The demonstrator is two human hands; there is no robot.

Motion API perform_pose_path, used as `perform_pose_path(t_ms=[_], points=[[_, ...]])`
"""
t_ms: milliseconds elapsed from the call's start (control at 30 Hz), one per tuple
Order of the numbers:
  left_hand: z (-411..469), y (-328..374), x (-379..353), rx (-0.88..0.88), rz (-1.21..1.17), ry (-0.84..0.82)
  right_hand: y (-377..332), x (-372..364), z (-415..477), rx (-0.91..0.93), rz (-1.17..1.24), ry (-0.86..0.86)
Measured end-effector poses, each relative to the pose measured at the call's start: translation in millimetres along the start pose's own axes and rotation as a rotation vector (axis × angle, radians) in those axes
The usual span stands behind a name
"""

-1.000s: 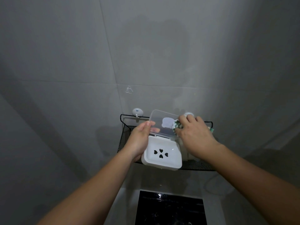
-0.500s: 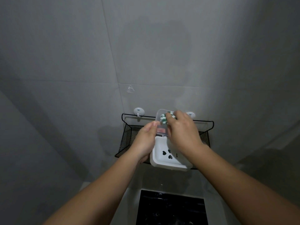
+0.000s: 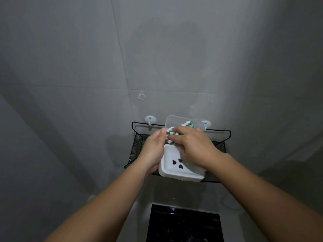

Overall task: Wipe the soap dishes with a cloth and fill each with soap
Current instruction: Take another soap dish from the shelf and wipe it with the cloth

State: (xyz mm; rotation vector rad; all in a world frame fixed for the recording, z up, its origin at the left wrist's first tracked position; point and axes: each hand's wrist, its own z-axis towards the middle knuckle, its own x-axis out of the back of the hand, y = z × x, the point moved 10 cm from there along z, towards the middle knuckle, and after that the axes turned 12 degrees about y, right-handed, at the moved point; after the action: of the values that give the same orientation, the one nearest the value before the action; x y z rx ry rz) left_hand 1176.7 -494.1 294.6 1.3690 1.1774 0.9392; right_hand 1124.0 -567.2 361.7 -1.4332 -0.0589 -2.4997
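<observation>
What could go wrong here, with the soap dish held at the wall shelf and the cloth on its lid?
1. Only the left hand grips the soap dish, along one side, above the black surface below; a hard wipe might tip or drop it.
2. The right hand presses the cloth against the raised clear lid, which could flex or snap where it joins the dish.
3. The mesh shelf hangs from suction hooks; pushing against it may loosen them.

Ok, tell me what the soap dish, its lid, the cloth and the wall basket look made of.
Soap dish: likely white plastic, smooth matte, moulded heart holes.
Lid: translucent plastic; grey wall shows through.
Cloth: green-and-white textile, seemingly knitted or woven.
Basket: black wire mesh, probably coated metal.
</observation>
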Motion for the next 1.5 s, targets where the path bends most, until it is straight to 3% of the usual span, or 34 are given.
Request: perform_pose_path(t_ms=[167, 300, 400, 500, 600, 733, 867, 1100, 1300, 1500], points=[[5, 7, 11, -0.081, 0.088, 0.022, 22, 11, -9, -0.044, -0.064, -0.082], [3, 4, 15, -0.127, 0.228, -0.049, 62, 67, 0, -0.376, 0.314, 0.185], [-5, 0, 10, -0.12, 0.286, -0.138, 95, 94, 11, -0.52, 0.381, 0.308], [-13, 3, 4, -0.139, 0.297, -0.197, 97, 75, 19, -0.587, 0.483, 0.131], [-15, 6, 2, -0.15, 0.296, -0.211, 75, 35, 16, -0.585, 0.559, -0.169], [-11, 1, 11, -0.107, 0.269, -0.174, 70, 19, 10, -0.576, 0.67, -0.247], [-7, -2, 19, -0.055, 0.199, -0.131, 78, 14, -1, -0.541, 0.619, -0.307], [0, -1, 24, -0.02, 0.118, -0.086, 89, 23, -18, -0.512, 0.592, -0.255], [8, 5, 36, -0.031, 0.078, -0.006, 98, 33, -20, -0.552, 0.643, -0.067], [11, 17, 67, -0.054, 0.027, 0.131, 101, 21, -25, -0.604, 0.672, -0.084]])
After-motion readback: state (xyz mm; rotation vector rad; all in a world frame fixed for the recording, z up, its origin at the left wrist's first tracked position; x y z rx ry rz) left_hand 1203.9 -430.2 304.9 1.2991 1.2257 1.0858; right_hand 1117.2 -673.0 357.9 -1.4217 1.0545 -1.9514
